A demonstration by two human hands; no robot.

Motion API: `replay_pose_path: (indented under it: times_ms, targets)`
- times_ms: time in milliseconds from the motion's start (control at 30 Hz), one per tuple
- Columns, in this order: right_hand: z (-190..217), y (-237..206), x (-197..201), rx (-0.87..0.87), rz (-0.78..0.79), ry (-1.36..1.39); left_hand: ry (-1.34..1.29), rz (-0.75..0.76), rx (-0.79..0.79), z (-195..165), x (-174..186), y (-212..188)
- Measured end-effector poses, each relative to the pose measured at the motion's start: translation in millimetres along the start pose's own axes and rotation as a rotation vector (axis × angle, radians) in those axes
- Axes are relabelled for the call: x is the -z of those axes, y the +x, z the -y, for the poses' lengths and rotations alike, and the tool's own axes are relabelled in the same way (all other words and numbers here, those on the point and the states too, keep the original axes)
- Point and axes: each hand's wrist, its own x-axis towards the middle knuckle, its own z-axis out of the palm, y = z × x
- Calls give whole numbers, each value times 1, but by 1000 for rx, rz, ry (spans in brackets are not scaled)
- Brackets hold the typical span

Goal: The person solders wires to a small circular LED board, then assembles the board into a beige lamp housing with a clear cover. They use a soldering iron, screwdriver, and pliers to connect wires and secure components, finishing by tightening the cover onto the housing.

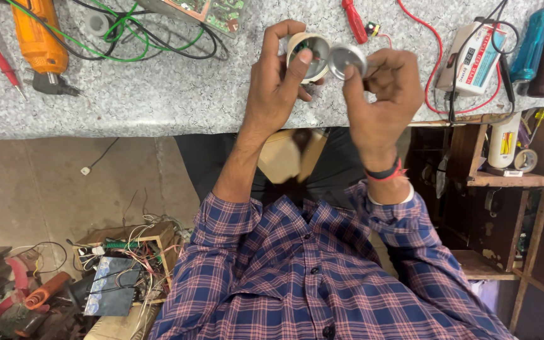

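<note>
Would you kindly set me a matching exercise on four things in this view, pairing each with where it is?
Things:
1. white cup-shaped housing
2. round metal disc
3. orange tool
4. red screwdriver

Places:
A. lying on the grey bench at far left
B. in the left hand
C. on the bench just above the hands
D. pinched in the right hand

Pairs: 1-B, 2-D, 3-A, 4-C

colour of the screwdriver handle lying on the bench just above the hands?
Red. The screwdriver handle shows in the head view, lying on the speckled grey bench.
</note>
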Motion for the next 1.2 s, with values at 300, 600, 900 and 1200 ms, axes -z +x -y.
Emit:
replay_pose_path:
  times_ms: [300, 600, 900, 1200]
  targets:
    - [12, -1, -27, 192, -71, -251, 119, -31, -35, -3, -3, -5]
    - [6, -7, -22, -3, 23, 89, 116, -41, -45, 0, -3, -4]
    - [-13, -8, -23, 124, -18, -57, 159, -83, -1, -2, -7, -3]
    - [-29, -11, -26, 140, -51, -20, 218, -146, -67, 3, -14, 0]
